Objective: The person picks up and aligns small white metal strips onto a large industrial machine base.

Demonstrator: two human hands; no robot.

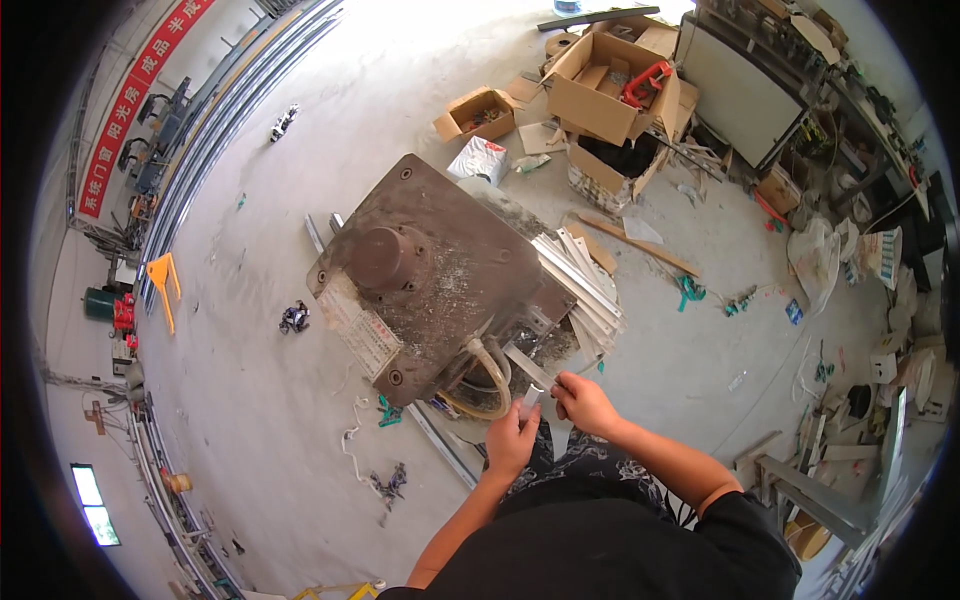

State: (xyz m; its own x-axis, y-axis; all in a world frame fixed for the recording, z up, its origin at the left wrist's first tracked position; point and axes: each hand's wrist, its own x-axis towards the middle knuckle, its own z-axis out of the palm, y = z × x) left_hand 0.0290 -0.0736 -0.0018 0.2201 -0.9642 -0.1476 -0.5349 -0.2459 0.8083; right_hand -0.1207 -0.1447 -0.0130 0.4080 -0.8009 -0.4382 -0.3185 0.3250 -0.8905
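My left hand point(510, 438) is closed, pinching a small pale piece point(531, 398) that looks like a short metal or plastic profile. Just to its right, my right hand point(586, 403) grips the near end of a flat silver metal strip point(526, 366). The strip's far end reaches toward the near edge of a brown metal machine point(455, 245). On the machine's top sit a round raised cap point(382, 258) and a worn label plate point(372, 343). A pale hose point(497, 378) loops out of the machine close to my left hand.
White profile offcuts point(580, 285) lie stacked at the machine's right side. Beyond are open cardboard boxes point(590, 95), one with a red tool point(647, 84). Long metal profiles point(230, 100) run along the left wall. An orange stand point(163, 280) and green scraps point(690, 290) lie on the floor.
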